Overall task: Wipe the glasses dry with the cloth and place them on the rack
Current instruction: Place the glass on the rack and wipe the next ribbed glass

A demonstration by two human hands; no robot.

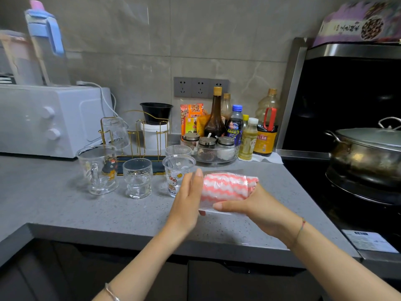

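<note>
The clear drinking glass [207,205] is held on its side just above the grey speckled stone countertop [86,213], near the front edge, with a pink-and-white wavy-striped cloth [225,186] stuffed inside it and bunching out of its mouth on the right. The left hand [188,198] lies flat against the glass's base, fingers straight and pointing up, thumb tip showing under the glass. The right hand [260,207] grips the mouth end, its thumb stretched along the near side of the glass; its other fingers are hidden behind the cloth. To the left on the counter stand a cartoon-printed tumbler [176,172], a ribbed tumbler [178,151] behind it, a short knobbly glass [137,178] and a large printed glass mug [97,168]. Behind these sits a gold wire rack [138,135] with one clear glass upturned [115,132] on it. A white countertop oven [54,120] stands at the far left, sauce bottles [217,114] and a glass bowl of condiment jars [214,151] line the grey tiled wall [130,61] below a row of sockets [200,86], and a steel lidded pot [368,153] rests on the black stove to the right.
</note>
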